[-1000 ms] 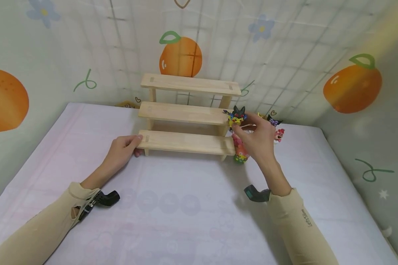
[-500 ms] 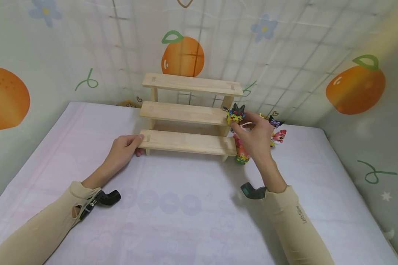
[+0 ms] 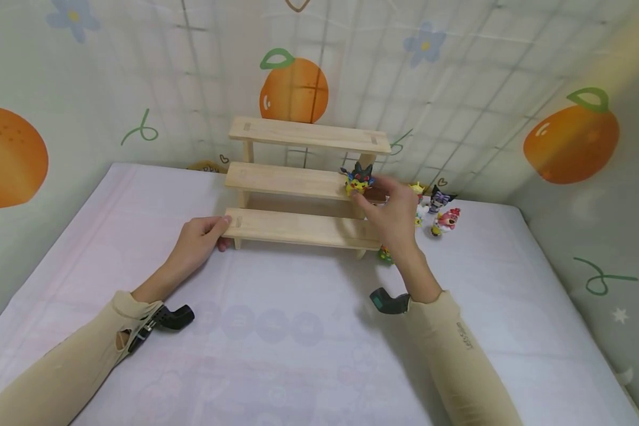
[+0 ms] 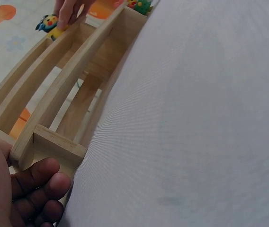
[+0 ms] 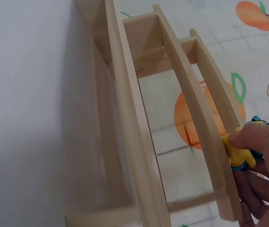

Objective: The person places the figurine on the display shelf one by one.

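Observation:
A three-tier wooden display stand [image 3: 293, 179] stands at the back of the table. At the left end of its lowest board [image 3: 298, 228], my left hand [image 3: 198, 239] grips the wood, thumb at the top and fingers [image 4: 44, 172] curled below. My right hand [image 3: 396, 213] pinches a small yellow figurine [image 3: 355, 184] with a dark, pointed-eared hood and blue trim. It is upright at the right end of the middle board, its base close to the surface. In the right wrist view, thumb and fingers close on the yellow figurine's body [image 5: 238, 155].
Several small figurines stand right of the stand: a purple-and-black one [image 3: 439, 200], a pink-red one [image 3: 446, 222] and a yellow-topped one [image 3: 418, 189]. A green one [image 3: 386, 255] is half hidden by the lowest board. A curtain printed with oranges [image 3: 294, 89] hangs behind.
My right hand has moved left with the yellow figurine, from beside the stand to over the middle board's right end. More figurines now show behind it. My left hand stays put.

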Tool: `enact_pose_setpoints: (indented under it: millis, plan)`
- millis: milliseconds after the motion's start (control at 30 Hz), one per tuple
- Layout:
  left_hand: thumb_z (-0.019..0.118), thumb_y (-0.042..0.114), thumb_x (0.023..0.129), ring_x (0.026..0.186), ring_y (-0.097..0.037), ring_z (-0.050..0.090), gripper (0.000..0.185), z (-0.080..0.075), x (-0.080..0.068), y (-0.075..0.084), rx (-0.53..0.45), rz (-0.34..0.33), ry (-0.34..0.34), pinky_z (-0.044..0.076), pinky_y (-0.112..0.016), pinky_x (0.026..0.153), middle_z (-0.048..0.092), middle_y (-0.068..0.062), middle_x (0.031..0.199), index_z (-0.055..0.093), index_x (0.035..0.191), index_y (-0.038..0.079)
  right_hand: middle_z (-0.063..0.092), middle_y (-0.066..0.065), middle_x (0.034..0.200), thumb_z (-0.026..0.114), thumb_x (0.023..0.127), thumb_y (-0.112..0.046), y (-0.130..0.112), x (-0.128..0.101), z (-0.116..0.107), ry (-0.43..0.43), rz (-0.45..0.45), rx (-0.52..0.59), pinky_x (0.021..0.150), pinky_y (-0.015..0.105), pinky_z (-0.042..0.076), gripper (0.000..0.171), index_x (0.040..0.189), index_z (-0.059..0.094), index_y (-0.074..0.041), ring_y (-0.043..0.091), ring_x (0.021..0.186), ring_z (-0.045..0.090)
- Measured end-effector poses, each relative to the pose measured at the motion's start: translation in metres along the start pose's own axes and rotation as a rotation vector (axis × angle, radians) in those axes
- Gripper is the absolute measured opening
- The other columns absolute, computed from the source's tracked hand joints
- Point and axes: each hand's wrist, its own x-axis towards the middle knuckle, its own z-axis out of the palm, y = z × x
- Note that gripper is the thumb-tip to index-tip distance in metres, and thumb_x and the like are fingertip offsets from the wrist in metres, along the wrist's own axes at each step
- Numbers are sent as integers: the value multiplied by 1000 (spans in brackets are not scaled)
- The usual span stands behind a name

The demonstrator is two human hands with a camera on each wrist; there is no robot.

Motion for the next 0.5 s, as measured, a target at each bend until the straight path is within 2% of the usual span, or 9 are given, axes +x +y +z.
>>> enact_pose_setpoints:
  millis: [100, 233, 500]
  plan:
    - [50, 44, 111, 75, -21, 59, 50, 0, 0, 0, -1, -2, 4, 44, -30, 73, 69, -6, 75, 75, 98, 3, 80, 19, 99, 85, 87, -14, -6, 2, 9, -21, 12, -12, 94, 45, 53, 32, 115, 76, 0, 33, 93, 78]
    - [50, 44, 111, 76, -20, 59, 50, -1, 0, -1, -2, -9, 2, 44, -30, 74, 69, -7, 76, 75, 100, 2, 80, 17, 101, 86, 87, -17, -14, 5, 23, -49, 18, -25, 97, 45, 50, 34, 116, 77, -2, 31, 96, 77]
    - [50, 44, 111, 76, -22, 58, 51, 0, 2, -3, -11, -7, -5, 43, -30, 73, 69, -9, 77, 75, 100, 1, 79, 16, 106, 87, 88, -19, -31, 11, 49, -97, 25, 1, 86, 39, 57, 39, 121, 75, -1, 28, 95, 74]
